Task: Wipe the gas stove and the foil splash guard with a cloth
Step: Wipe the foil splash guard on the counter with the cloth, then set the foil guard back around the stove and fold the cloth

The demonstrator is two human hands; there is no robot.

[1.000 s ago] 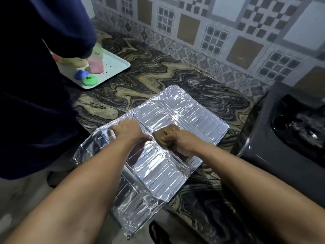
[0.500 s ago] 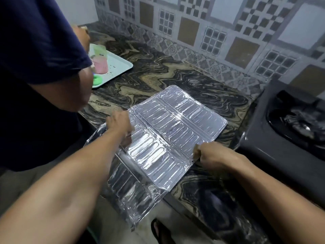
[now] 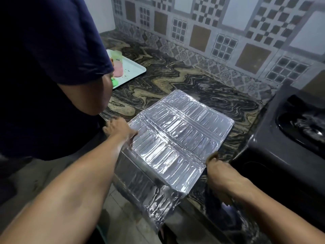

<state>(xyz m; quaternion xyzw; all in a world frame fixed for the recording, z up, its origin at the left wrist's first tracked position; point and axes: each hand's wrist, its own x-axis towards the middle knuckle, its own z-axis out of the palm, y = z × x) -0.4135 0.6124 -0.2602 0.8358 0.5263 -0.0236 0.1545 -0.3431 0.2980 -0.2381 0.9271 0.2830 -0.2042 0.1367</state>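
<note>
Lying flat on marbled countertop (image 3: 175, 81), foil splash guard (image 3: 175, 138) overhanging near edge, front panel drooping. Left hand (image 3: 119, 129) pressing guard's left edge, fingers spread straight. Right hand (image 3: 221, 171) gripping cloth (image 3: 212, 154) at guard's right edge, fingers curled. Gas stove (image 3: 281, 152) sitting just right. White tray (image 3: 133, 71) holding pink and green items, partly hidden behind second person (image 3: 49, 67).

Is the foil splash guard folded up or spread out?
Spread out: foil splash guard lies open on the counter, its nearest panel drooping over the edge.
</note>
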